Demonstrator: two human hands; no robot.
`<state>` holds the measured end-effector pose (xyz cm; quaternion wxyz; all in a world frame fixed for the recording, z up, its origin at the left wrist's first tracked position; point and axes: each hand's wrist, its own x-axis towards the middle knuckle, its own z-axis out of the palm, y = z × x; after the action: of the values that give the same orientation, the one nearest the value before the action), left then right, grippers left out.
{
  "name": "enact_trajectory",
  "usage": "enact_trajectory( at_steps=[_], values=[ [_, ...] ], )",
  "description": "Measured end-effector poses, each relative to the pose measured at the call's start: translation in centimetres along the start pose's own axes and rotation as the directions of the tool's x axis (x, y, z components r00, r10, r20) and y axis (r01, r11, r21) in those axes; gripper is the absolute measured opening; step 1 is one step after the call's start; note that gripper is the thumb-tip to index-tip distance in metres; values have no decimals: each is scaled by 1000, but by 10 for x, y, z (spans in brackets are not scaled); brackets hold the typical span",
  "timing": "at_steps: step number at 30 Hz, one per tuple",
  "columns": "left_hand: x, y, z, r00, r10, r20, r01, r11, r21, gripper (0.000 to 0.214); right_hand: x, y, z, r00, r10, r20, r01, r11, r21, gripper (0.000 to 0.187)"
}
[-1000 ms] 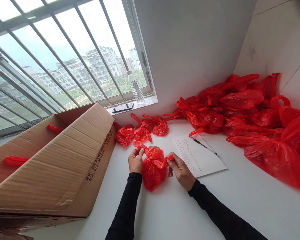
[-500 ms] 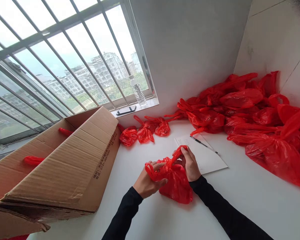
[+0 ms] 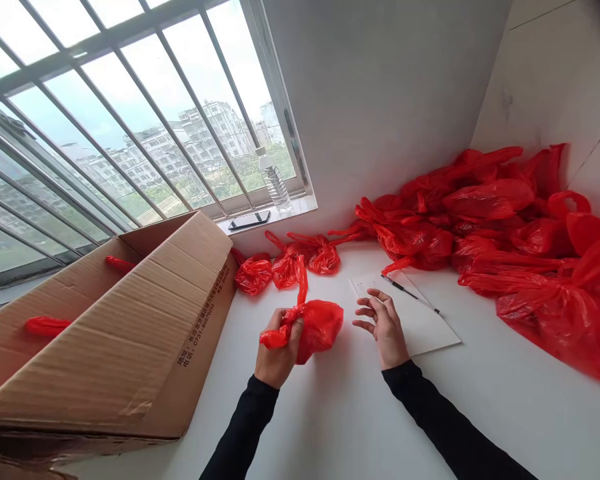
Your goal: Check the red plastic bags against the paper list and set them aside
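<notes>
My left hand [image 3: 276,353] is closed around the knotted top of a small red plastic bag [image 3: 319,324], holding it just above the white table [image 3: 330,427]. One bag handle sticks up, another pokes out below my fist. My right hand [image 3: 384,321] hovers to the right of the bag with fingers spread, holding nothing, over the edge of a sheet of paper [image 3: 420,323]. Both arms wear black sleeves.
A large open cardboard box [image 3: 120,333] lies at the left with red bags inside. Three tied red bags [image 3: 285,263] sit by the wall. A big heap of red bags [image 3: 505,233] fills the right. A pen [image 3: 405,290] lies on the paper. A phone and a bottle stand on the windowsill.
My right hand has let go of the bag and opened. My left hand has kept hold of the knot and carried the bag a little to the left.
</notes>
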<state>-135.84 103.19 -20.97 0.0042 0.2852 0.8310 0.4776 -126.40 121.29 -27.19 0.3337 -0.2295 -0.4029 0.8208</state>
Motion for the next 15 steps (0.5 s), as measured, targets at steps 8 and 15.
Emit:
enact_trajectory(
  at_steps=[8,15],
  values=[
    [93,-16,-45,864,46,-502,-31,999,39,26,-6,7,2,997,82,13,-81,996,-36,34],
    [137,-48,-80,693,91,-715,125,962,244,28,-5,6,1,992,130,1,-130,991,-24,35]
  ],
)
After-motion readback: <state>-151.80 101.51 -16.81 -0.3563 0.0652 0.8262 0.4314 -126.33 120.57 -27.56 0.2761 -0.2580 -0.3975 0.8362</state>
